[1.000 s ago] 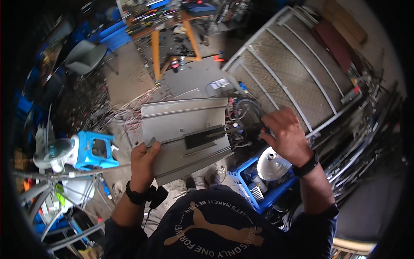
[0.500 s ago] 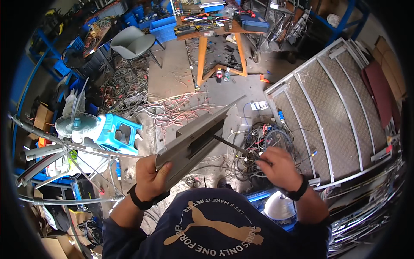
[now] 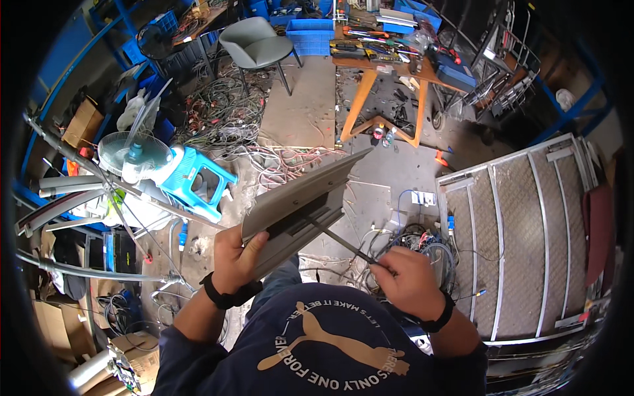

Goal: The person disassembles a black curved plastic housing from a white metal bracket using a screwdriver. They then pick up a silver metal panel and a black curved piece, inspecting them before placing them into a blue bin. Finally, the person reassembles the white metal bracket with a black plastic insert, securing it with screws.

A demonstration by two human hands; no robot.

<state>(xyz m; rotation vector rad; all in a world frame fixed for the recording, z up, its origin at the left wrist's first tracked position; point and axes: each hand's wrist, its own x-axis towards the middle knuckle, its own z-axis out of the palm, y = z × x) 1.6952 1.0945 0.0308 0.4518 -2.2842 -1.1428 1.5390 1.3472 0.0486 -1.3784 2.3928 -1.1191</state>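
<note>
In front of my chest, a long grey metal profile [image 3: 297,191] with an open channel slants up and away to the right. My left hand [image 3: 238,256] is closed around its near left end, thumb on the channel side. My right hand [image 3: 408,280] grips a screwdriver [image 3: 335,237] with a long dark shaft; the fingers hide most of its handle. The shaft points up and left into the channel of the profile. Its tip lies in shadow there, so what it touches cannot be made out.
Tangled cables [image 3: 419,244] lie on the floor beyond my right hand. A ribbed metal-framed panel [image 3: 518,244] stands at the right. On the left are a blue stool [image 3: 198,181] and a fan [image 3: 134,157]. A tool-covered table [image 3: 363,64] and a grey chair [image 3: 257,43] stand farther off.
The head view has turned, shifting the background mostly rightward. My right hand with the screwdriver has come left and nearer my body. My left hand keeps its hold on the profile.
</note>
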